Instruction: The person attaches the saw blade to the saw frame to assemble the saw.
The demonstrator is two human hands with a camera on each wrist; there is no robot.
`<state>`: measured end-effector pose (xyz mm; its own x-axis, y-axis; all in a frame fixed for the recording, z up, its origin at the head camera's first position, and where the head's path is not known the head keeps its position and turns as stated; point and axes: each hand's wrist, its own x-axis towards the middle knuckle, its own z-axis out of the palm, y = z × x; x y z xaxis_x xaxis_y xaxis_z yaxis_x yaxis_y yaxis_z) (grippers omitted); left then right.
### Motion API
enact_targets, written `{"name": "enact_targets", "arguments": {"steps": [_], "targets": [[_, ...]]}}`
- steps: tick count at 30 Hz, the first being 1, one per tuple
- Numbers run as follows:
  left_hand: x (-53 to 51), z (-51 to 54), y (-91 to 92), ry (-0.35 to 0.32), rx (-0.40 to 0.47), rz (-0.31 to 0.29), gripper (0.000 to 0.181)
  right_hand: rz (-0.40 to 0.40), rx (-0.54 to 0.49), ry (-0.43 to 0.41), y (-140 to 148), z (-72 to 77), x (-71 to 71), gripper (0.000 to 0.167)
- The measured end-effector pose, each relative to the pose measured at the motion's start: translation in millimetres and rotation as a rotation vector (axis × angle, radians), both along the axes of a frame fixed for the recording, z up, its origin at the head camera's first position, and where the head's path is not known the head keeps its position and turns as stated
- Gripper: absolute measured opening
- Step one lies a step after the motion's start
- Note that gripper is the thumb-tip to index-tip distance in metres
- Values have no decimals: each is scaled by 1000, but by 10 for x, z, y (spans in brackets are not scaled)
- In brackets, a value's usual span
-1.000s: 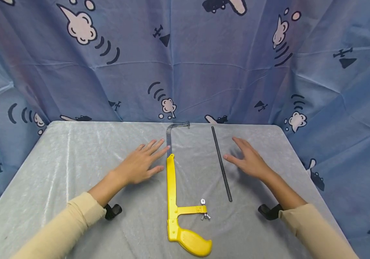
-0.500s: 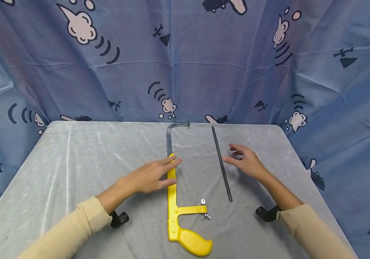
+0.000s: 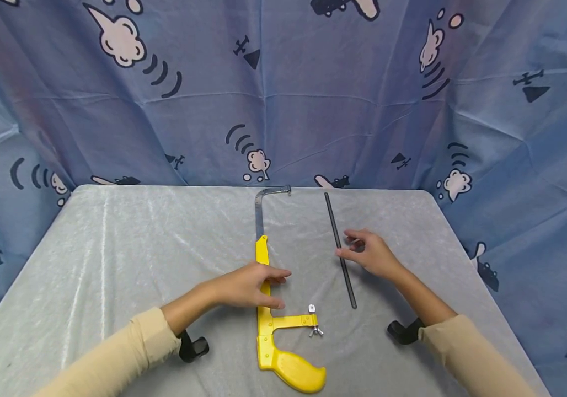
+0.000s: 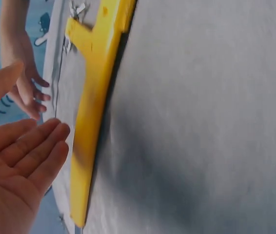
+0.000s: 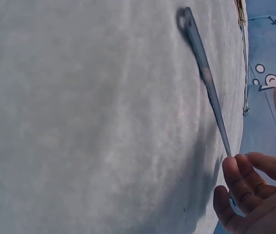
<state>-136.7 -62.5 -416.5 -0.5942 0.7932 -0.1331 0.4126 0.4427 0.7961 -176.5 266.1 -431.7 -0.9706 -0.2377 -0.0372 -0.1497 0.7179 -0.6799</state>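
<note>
A yellow hacksaw frame (image 3: 263,325) with a grey metal front arm lies lengthwise on the table; no blade shows between its ends. My left hand (image 3: 244,284) is over the frame's yellow bar, fingers loosely bent, thumb apart. The left wrist view shows the palm side of that left hand (image 4: 16,165) beside the yellow bar (image 4: 91,97), not gripping it. To the right lies a thin dark grey rod (image 3: 334,223). Over its middle is my right hand (image 3: 373,255), fingers curved, thumb reaching across. In the right wrist view, thumb and fingers stand apart near the rod (image 5: 208,80).
A light grey cloth covers the table (image 3: 114,248). Behind it hangs a blue patterned curtain (image 3: 313,110). A bolt with a wing nut (image 3: 315,331) sits on the saw frame's short arm. Black wrist mounts (image 3: 194,348) stick out below the sleeves.
My left hand has moved right and nearer to me, from beside the saw frame to over its bar. My right hand has come left to the rod, its fingers more bent.
</note>
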Motion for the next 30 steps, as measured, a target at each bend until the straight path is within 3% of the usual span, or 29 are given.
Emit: {"name": "enact_targets", "arguments": {"steps": [4, 9, 20, 30], "targets": [[51, -11, 71, -133, 33, -21, 68, 15, -1, 15, -8, -24, 10, 63], [91, -29, 134, -211, 34, -44, 66, 17, 13, 27, -22, -51, 18, 60], [135, -48, 214, -243, 11, -69, 62, 46, 90, 58, -38, -72, 10, 54], [162, -68, 272, -238, -2, -101, 57, 60, 83, 62, -34, -66, 26, 47]]}}
